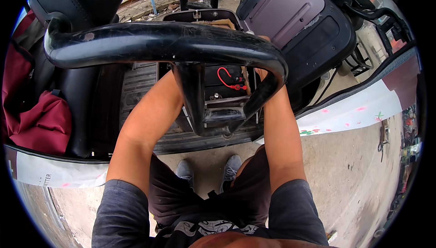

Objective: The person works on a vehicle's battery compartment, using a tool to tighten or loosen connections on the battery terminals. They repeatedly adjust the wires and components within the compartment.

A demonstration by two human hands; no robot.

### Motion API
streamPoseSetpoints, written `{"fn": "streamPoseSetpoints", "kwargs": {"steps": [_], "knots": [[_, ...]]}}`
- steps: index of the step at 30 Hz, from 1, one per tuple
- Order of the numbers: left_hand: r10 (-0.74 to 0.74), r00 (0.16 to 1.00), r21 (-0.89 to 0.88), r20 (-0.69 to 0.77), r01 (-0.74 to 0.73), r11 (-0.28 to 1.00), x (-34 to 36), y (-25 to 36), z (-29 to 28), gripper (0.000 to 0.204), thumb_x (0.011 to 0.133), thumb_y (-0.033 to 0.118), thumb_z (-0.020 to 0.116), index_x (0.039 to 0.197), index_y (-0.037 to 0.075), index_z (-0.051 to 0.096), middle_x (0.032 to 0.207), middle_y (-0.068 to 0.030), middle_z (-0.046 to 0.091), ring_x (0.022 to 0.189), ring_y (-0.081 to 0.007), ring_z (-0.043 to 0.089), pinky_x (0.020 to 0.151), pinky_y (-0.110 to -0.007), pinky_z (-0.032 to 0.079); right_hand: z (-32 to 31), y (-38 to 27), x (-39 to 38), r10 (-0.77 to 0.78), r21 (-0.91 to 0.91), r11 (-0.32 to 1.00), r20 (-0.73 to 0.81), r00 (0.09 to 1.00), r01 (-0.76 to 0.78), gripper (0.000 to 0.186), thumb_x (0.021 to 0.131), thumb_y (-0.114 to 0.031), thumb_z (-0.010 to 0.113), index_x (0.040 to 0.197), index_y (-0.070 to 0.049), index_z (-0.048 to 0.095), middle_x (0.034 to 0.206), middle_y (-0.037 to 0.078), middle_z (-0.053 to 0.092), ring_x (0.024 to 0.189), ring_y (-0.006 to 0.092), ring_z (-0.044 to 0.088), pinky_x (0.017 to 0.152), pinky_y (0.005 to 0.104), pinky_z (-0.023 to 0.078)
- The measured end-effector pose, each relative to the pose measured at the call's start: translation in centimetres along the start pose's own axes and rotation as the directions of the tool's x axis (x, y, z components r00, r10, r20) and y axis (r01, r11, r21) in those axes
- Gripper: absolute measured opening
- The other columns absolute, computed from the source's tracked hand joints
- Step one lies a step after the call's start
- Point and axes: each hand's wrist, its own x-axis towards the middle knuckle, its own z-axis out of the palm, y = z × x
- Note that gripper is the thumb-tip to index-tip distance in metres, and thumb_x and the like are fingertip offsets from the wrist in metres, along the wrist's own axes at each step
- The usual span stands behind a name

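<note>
Both my arms reach into an open compartment in a vehicle's footwell, around a thick black tubular bar (pixel 168 44). My left forearm (pixel 152 107) goes in at the compartment's left side; the bar hides the hand and its fingers. At the compartment's right side is my right hand (pixel 262 73), mostly covered by the same bar, so its grip does not show. Between the arms lie black battery blocks (pixel 215 76). A red cable (pixel 221 78) curves over them to a red terminal connector (pixel 238 87). Whatever either hand touches is hidden.
A raised black and grey panel (pixel 290 12) leans at the right of the compartment. Ribbed floor matting (pixel 136 87) lies left of it, beside a maroon cloth (pixel 43 121). A zipped white cover (pixel 349 112) edges the vehicle. A handlebar (pixel 372 14) stands at far right.
</note>
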Motion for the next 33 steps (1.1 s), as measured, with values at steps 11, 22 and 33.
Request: {"fn": "streamPoseSetpoints", "kwargs": {"steps": [11, 22, 33], "knots": [[0.143, 0.967, 0.64, 0.211, -0.248, 0.728, 0.9, 0.6, 0.8, 0.018, 0.088, 0.02, 0.07, 0.09, 0.002, 0.072, 0.075, -0.0102, 0.067, 0.068, -0.0216, 0.064, 0.068, -0.032, 0.052, 0.4, -0.1, -0.2, -0.017, 0.061, 0.998, 0.031, 0.999, 0.015, 0.03, 0.074, -0.015, 0.085, 0.078, 0.007, 0.066, 0.073, 0.006, 0.062, 0.068, 0.0132, 0.059, 0.057, 0.0354, 0.047], [0.202, 0.964, 0.009, -0.171, -0.203, 0.979, -1.6, 2.1, 0.4, 0.013, 0.084, 0.017, 0.068, 0.089, 0.006, 0.072, 0.08, -0.0127, 0.062, 0.076, -0.0281, 0.06, 0.07, -0.039, 0.048, -0.2, 0.6, 0.1, -0.026, 0.136, 0.991, 0.075, 0.997, 0.015, 0.026, 0.075, -0.012, 0.084, 0.078, 0.006, 0.065, 0.073, 0.005, 0.061, 0.066, 0.0131, 0.059, 0.056, 0.0346, 0.046], [0.194, 0.975, 0.15, -0.105, -0.178, 0.973, -0.5, 1.3, 0.7, 0.017, 0.085, 0.018, 0.069, 0.094, 0.003, 0.072, 0.093, -0.0148, 0.067, 0.087, -0.0301, 0.065, 0.079, -0.037, 0.051, 0.0, 0.6, 0.2, 0.006, 0.126, 0.992, 0.059, 0.998, -0.013, 0.021, 0.076, -0.009, 0.079, 0.08, 0.008, 0.066, 0.074, 0.007, 0.064, 0.065, 0.0137, 0.062, 0.055, 0.034, 0.047]]}}
